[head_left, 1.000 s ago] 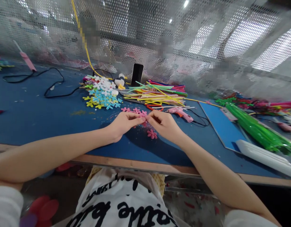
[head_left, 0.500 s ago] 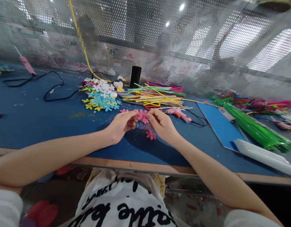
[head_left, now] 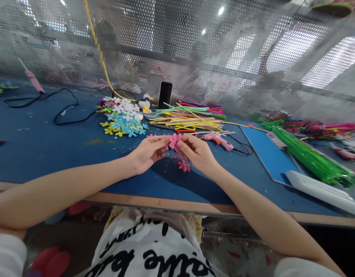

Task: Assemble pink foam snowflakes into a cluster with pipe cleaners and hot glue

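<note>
The left hand (head_left: 148, 153) pinched one side of a pink flower (head_left: 174, 142) above the blue table (head_left: 114, 165), and the right hand (head_left: 198, 154) pinched its other side. The fingers partly hid it. Green stems (head_left: 313, 156) lay in a clear plastic bag, whose label (head_left: 276, 140) was unreadable. Large black letters on the white shirt (head_left: 154, 250) were cut off.

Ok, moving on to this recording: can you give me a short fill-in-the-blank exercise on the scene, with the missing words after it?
The flower pinched by the right hand is ____ in colour.
Of the two hands, the glue gun with an orange trigger lies nearer the ____ one.
The long bundle in clear plastic is ____ in colour.
The phone has a screen that looks ____.

Missing words: pink; right; green; black.
</note>
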